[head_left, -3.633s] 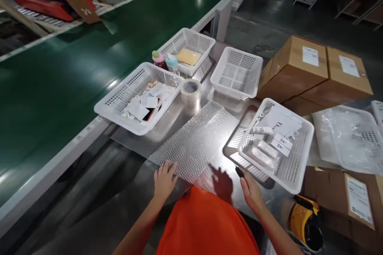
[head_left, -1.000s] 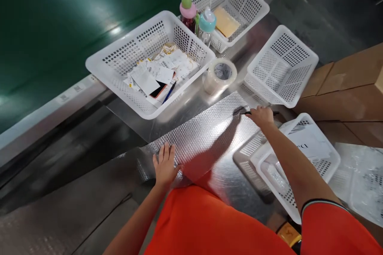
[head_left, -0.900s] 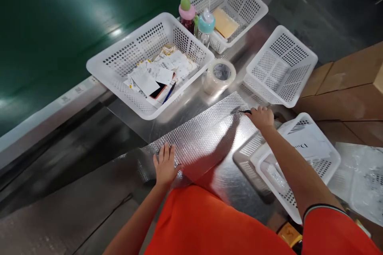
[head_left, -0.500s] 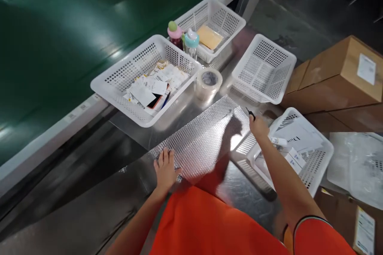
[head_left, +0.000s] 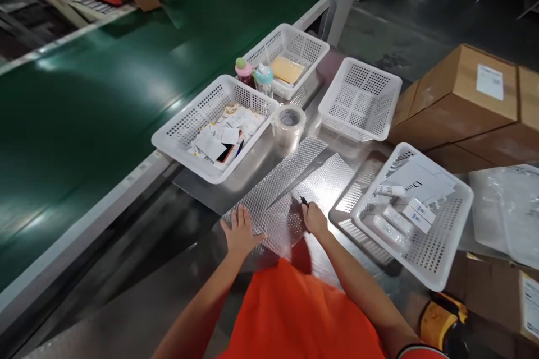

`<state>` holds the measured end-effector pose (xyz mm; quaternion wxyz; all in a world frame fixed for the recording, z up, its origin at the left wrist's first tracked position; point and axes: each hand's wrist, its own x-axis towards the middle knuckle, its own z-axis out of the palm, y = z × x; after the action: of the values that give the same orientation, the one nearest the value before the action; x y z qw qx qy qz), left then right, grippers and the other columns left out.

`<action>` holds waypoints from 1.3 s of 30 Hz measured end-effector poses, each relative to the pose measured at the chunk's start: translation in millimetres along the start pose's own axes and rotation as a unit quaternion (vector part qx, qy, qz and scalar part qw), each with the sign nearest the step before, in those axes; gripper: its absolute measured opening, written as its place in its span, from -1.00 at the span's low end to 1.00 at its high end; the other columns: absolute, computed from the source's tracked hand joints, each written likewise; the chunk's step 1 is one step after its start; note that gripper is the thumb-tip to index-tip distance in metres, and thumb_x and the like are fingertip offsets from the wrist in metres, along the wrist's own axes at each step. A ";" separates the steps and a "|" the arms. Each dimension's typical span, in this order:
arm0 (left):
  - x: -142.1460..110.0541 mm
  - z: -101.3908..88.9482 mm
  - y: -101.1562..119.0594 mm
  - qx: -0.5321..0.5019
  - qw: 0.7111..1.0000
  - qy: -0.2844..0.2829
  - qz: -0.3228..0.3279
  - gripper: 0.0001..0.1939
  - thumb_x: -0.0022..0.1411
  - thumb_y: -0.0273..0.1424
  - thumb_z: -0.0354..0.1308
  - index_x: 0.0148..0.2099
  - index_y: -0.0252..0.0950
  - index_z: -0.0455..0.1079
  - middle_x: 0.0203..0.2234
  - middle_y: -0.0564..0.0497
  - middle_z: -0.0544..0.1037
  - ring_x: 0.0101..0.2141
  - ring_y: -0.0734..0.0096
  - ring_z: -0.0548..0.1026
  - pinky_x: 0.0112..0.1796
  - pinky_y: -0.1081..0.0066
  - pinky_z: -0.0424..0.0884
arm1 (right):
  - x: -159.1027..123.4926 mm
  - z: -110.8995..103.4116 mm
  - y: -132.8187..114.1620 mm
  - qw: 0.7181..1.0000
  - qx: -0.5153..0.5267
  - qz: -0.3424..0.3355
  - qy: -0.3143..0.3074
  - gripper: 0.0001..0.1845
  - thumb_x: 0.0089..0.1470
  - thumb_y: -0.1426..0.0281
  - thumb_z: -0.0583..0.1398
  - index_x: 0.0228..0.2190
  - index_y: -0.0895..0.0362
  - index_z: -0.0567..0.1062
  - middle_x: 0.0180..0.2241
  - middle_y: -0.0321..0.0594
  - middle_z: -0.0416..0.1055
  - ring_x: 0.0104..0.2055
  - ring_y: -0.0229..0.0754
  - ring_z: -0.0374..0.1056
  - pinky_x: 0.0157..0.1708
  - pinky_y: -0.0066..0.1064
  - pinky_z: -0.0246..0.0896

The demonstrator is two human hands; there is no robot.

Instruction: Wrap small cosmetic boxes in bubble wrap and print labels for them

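Across the metal table (head_left: pixel 244 178), bubble wrap (head_left: pixel 269 193) runs lengthwise forward-right from under the spread left hand (head_left: pixel 241 234), its split end nearer the right hand (head_left: pixel 314 219) (gripping a dark tool (head_left: pixel 304 201)).

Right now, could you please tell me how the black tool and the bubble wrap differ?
The black tool is small and dark, while the bubble wrap is broad and pale. The right grip holds the black tool; the bubble wrap lies on the table, with the left grip spread on it.
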<state>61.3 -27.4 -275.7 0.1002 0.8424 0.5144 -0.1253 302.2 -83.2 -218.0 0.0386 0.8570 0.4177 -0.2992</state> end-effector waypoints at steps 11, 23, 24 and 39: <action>7.0 8.2 -7.1 0.000 1.000 0.020 0.020 0.01 0.12 0.03 0.16 0.42 -0.48 -0.02 0.37 -0.47 0.03 0.32 -0.41 0.05 0.17 -0.43 -0.03 | -5.7 -24.5 39.3 0.996 0.080 -0.009 0.033 -0.56 0.40 0.19 -0.15 -0.14 0.17 0.40 -0.21 -0.04 0.57 -0.14 -0.11 0.51 -0.25 -0.41 0.28; 8.0 4.3 -7.2 0.041 0.999 -0.023 0.025 0.01 0.14 0.07 0.14 0.45 -0.38 -0.07 0.38 -0.48 -0.01 0.31 -0.46 0.04 0.18 -0.33 0.00 | -141.5 74.2 194.4 0.979 -0.020 0.195 0.062 -0.68 0.33 0.21 0.00 -0.15 0.14 0.44 -0.13 0.06 0.48 -0.11 0.07 0.50 -0.29 -0.26 0.27; 8.3 3.7 -7.0 0.045 0.998 -0.033 0.021 0.03 0.13 0.08 0.14 0.45 -0.38 -0.09 0.39 -0.47 -0.03 0.32 -0.45 0.03 0.18 -0.32 0.00 | -143.8 77.7 201.0 0.977 -0.033 0.199 0.068 -0.67 0.32 0.20 0.01 -0.14 0.15 0.44 -0.14 0.07 0.47 -0.10 0.08 0.48 -0.27 -0.25 0.27; -8.9 -5.8 5.2 0.095 0.991 0.007 0.093 -0.15 0.25 -0.07 0.02 0.39 -0.57 0.03 0.35 -0.58 0.00 0.31 -0.37 0.09 0.14 -0.27 0.14 | -122.7 -18.8 243.5 0.949 -0.013 0.111 0.294 -0.70 0.32 0.38 -0.01 -0.09 0.14 0.48 -0.08 -0.06 0.46 -0.04 -0.09 0.35 -0.10 -0.36 0.21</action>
<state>62.7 -35.6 -267.1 0.0272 0.8931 0.4203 -0.1577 433.3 -320.1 -180.4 -0.0414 0.9475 0.3163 -0.0221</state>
